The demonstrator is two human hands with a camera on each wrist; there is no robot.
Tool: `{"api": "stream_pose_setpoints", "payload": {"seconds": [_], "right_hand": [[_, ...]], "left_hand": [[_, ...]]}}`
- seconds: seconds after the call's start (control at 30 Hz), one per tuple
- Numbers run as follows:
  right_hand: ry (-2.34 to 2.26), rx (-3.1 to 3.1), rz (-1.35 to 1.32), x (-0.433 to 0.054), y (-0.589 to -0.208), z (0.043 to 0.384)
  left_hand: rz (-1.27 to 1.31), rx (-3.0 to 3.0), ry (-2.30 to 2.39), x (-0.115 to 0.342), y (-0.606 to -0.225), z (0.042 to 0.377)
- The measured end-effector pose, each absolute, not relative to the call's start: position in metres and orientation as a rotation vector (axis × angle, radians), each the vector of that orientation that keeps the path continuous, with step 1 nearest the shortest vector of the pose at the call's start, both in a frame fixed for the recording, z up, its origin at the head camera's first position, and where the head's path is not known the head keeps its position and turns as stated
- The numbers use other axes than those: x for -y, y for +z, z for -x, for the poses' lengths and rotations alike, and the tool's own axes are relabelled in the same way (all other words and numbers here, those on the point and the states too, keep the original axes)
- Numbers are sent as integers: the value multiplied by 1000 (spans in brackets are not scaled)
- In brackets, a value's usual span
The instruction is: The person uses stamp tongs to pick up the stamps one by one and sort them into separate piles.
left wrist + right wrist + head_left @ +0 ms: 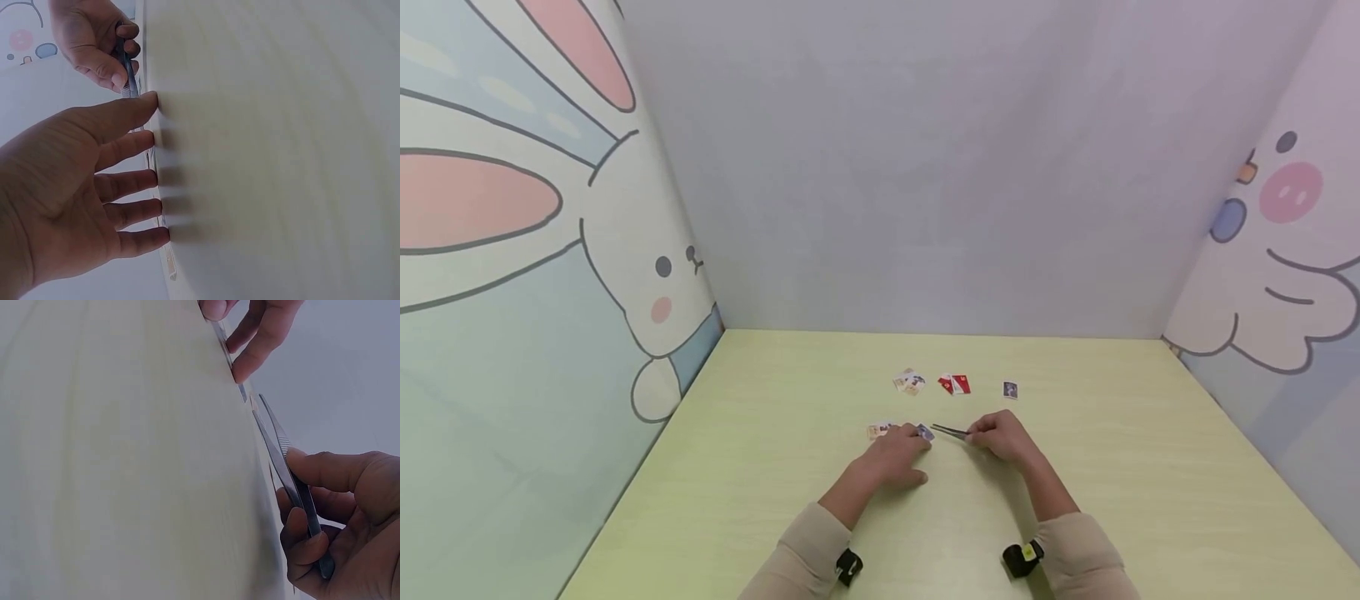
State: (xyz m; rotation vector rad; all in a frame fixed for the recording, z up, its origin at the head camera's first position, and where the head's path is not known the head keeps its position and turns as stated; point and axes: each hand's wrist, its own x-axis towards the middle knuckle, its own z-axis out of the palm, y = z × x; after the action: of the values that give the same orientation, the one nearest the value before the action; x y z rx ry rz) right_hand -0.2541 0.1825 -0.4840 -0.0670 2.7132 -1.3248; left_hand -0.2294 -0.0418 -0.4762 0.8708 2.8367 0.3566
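My right hand (1002, 437) pinches a pair of metal tweezers (279, 453) between thumb and fingers. The tweezer tips are apart and point left, with nothing visible between them. My left hand (891, 457) rests its fairly straight fingertips on the table, over a row of small printed cards. At the left end of that row a pale card (874, 432) shows past the fingers. A dark bluish card (926, 432) sticks out on the right, just short of the tweezer tips. The fingers hide the middle of the row.
Farther back on the pale wooden table (775, 392) lie a cluster of pale cards (910, 382), some red and white cards (961, 384) and a small dark card (1011, 390). A plain grey wall (925, 167) closes off the back, with cartoon-printed panels at both sides.
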Motion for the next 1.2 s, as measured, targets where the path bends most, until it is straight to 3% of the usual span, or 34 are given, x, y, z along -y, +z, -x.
{"api": "stream_pose_setpoints", "payload": {"seconds": [1.2], "right_hand": [[-1296,-2686,67,-174,-482,251]], "left_hand": [[-875,-2839,345,40,-471,227]]}}
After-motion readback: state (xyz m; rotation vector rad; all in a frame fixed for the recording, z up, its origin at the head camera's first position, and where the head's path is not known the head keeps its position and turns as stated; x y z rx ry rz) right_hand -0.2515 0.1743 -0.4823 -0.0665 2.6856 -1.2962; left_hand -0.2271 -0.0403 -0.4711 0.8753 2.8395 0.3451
